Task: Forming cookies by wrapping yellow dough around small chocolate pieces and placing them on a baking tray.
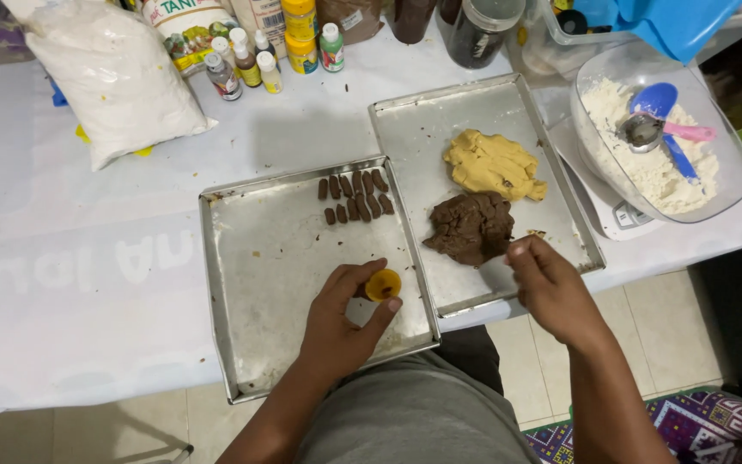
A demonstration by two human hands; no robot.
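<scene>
My left hand (341, 322) holds a small round piece of yellow dough (383, 284) between thumb and fingers, above the near metal tray (255, 258). Several small brown dough pieces (355, 198) lie in rows at that tray's far right. My right hand (550, 288) reaches to the brown dough lump (472, 227) on the second metal tray (440, 129), its fingertips at the lump's near right edge. A yellow dough lump (494, 165) sits just beyond the brown one.
A clear bowl of flour (714, 185) with a blue spoon (659, 112) and a pink-handled scoop stands on a scale at the right. A white bag of flour (113, 77), small bottles (242, 60) and jars line the table's far side. Tiled floor and a patterned mat (714, 425) lie below.
</scene>
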